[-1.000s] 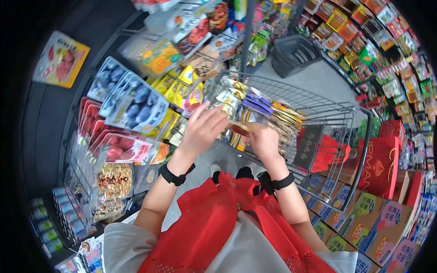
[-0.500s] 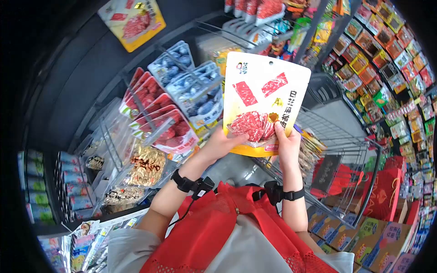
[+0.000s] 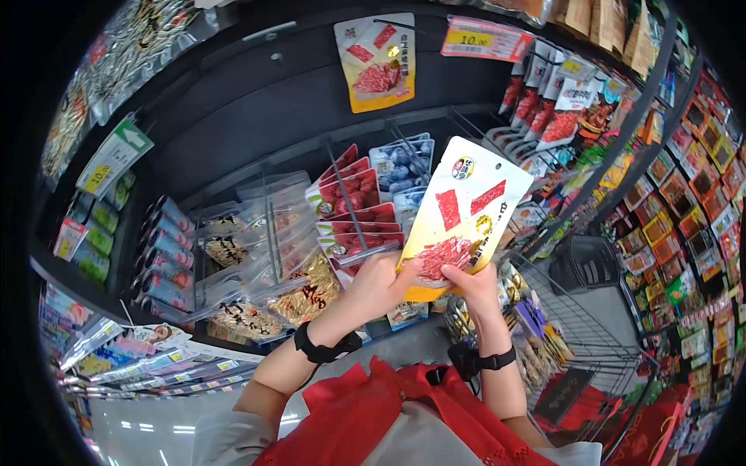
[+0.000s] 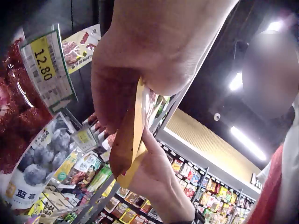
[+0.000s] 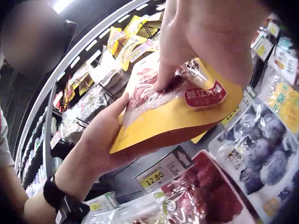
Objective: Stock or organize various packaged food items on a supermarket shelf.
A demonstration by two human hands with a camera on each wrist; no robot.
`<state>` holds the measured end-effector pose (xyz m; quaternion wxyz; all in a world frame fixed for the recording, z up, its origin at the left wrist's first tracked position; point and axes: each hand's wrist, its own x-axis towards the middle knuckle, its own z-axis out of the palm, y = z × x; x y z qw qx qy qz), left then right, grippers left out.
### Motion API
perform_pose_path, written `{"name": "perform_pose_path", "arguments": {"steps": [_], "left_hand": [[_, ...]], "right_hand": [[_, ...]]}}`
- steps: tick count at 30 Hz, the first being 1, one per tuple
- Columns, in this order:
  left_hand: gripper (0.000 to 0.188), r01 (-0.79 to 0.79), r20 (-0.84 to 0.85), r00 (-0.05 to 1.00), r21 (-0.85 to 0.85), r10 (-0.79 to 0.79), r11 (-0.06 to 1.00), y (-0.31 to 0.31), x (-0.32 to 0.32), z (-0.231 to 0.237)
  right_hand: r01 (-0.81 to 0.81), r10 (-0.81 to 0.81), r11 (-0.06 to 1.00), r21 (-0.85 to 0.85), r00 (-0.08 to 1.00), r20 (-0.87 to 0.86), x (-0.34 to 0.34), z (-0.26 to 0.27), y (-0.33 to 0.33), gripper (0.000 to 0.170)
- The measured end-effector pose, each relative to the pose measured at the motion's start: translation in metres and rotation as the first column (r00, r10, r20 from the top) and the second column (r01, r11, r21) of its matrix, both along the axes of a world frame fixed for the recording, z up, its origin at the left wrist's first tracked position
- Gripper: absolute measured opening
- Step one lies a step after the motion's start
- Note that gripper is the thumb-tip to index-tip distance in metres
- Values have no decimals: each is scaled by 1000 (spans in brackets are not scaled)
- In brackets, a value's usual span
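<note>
At three o'clock in the head view, the yellow-and-white pouch point(image 3: 457, 203) is held up, its top leaning toward one o'clock. The left hand point(image 3: 378, 284) and right hand point(image 3: 475, 289) pinch its lower corners, thumbs on the printed front. The view has swung, bringing a matching hanging pouch point(image 3: 378, 76) from eleven o'clock to twelve, with the cart point(image 3: 598, 330) at four; the handling now seems turned toward the rack point(image 3: 233, 116).

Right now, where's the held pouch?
Head view, right of centre: the left hand and right hand hold the pouch, which partly hides the blueberry packs.
</note>
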<state>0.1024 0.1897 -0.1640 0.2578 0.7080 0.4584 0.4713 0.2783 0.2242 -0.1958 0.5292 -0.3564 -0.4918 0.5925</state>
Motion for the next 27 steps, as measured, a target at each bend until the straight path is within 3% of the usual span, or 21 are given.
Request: {"name": "perform_pose_path", "arguments": {"steps": [1,2,4,5,8,10,11,12,13,14,15,16,19,21,24,25,27], "left_hand": [[31,38,172,985,-220,0,975,-1,-3,7],[31,22,169,986,-216,15,976,-2,-4,15],[31,-92,9,995,-311,99,946,-3,-6,27],[33,-90,23,994,-342,104,935,-3,-5,28],[26,-117,-105,990,-220,96,968,5,-9,23],[34,76,81,995,-132,-66,988,20,-10,55],[46,35,-38,998,-170,-42,985,21,-9,62],[48,-12,115,993,-180,33,984,17,1,95],[54,-175,-250,906,516,343,839,23,0,146],[55,-196,-181,925,527,334,827,28,5,146],[49,-118,-262,809,804,526,583,39,4,165],[49,19,-269,668,938,694,345,58,12,193],[52,26,-270,562,950,782,310,79,18,202],[51,178,-259,555,965,790,191,99,19,208],[45,181,-302,581,953,756,242,99,31,214],[43,215,-345,563,939,751,270,95,37,217],[42,210,-375,485,927,790,311,89,44,218]], "right_hand": [[-2,2,1000,16,1000,-27,-5,2,0,35],[-3,5,999,32,999,-54,-8,5,1,35],[-41,42,999,23,998,-50,-11,11,10,34],[-55,56,998,13,997,-60,-11,11,10,35],[-104,104,995,4,993,-59,-8,14,21,35],[-135,135,991,6,991,11,4,24,40,33],[-114,113,991,65,993,18,6,25,48,33],[-93,91,988,124,996,24,7,25,54,32],[-99,97,988,121,995,23,11,31,60,32],[-123,118,987,102,991,58,18,39,67,31],[-146,139,986,82,986,92,28,47,77,30],[-177,169,971,163,984,62,37,41,97,27],[-168,153,956,242,985,82,46,50,103,23],[-232,197,956,178,961,193,64,52,110,20],[-268,243,962,58,931,271,91,58,115,25],[-246,218,954,174,962,165,93,52,121,20],[-261,242,951,168,962,124,99,57,121,20]]}}
